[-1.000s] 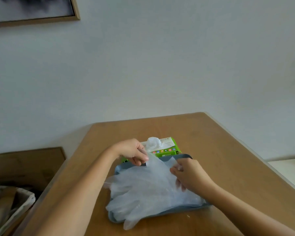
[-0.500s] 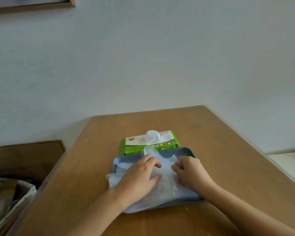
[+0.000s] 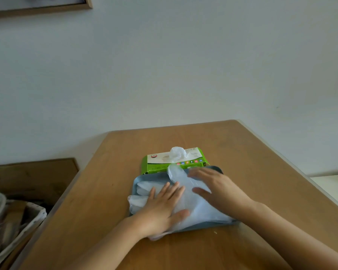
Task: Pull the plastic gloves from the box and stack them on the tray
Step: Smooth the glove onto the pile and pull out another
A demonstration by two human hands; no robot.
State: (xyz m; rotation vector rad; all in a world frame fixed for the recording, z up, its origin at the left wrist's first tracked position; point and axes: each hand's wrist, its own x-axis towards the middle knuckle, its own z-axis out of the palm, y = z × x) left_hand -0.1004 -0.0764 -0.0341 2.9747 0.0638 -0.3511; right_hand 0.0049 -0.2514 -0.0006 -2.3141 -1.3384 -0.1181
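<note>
A blue-grey tray (image 3: 140,181) lies on the wooden table (image 3: 242,162), holding a stack of clear plastic gloves (image 3: 201,211). Behind it sits the green and white glove box (image 3: 156,164) with a glove tuft (image 3: 177,153) poking out of its top slot. My left hand (image 3: 162,209) lies flat with straight fingers pressing the left part of the stack. My right hand (image 3: 219,188) is spread open over the right part of the stack, a little blurred. Some glove ends hang over the tray's left and front edges.
A lower wooden surface (image 3: 33,176) stands to the left of the table, with a cloth-lined basket (image 3: 18,227) of odds and ends in front of it. A picture frame (image 3: 47,6) hangs on the wall at top left. A pale surface (image 3: 332,188) lies at the right edge.
One second ago both hands pinched a glove held up over the tray. It now lies on the stack, and both hands have opened and flattened onto it.
</note>
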